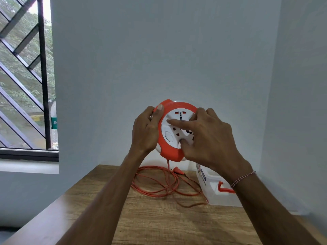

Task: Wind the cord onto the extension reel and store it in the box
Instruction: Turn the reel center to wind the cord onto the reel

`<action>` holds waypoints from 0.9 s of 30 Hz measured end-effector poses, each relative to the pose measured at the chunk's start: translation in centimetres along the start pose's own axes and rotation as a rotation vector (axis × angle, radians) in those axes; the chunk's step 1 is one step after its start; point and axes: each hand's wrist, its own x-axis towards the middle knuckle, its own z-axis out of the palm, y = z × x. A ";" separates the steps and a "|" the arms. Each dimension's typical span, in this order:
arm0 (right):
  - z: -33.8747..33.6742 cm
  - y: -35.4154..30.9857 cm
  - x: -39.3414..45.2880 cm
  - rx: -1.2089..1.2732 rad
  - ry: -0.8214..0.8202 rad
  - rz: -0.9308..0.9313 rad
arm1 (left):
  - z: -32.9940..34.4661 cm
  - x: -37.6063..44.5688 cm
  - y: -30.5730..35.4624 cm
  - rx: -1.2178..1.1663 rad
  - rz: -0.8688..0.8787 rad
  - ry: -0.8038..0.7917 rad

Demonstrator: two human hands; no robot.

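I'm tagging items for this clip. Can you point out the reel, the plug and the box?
reel (pixel 169 151), head view, on the orange rim at its lower edge
plug (pixel 177 170), head view, on the orange plug body lying on the table
box (pixel 211 195), head view, on its clear side wall

A plain room in a home is showing: bare pale grey walls (pixel 159 50), a black diagonal-barred window grille (pixel 23 82), a brown wood-grain table (pixel 150 218).

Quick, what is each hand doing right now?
Left hand: closed on the reel's orange rim, holding it up above the table.
Right hand: open, fingers spread on the reel's white socket face, not wrapped around anything.
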 end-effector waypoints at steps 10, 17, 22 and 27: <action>0.5 -0.1 0.7 0.092 0.089 0.119 | -0.1 0.2 0.0 0.010 0.004 0.015; -0.6 0.7 0.9 0.161 0.100 0.004 | -0.1 0.3 -0.2 0.004 0.000 0.011; -1.2 0.2 0.8 0.075 -0.159 -0.117 | -0.1 0.3 0.0 0.001 0.002 0.014; -1.3 -0.6 0.6 -0.036 -0.143 -0.125 | 0.0 0.1 0.0 0.010 0.008 0.005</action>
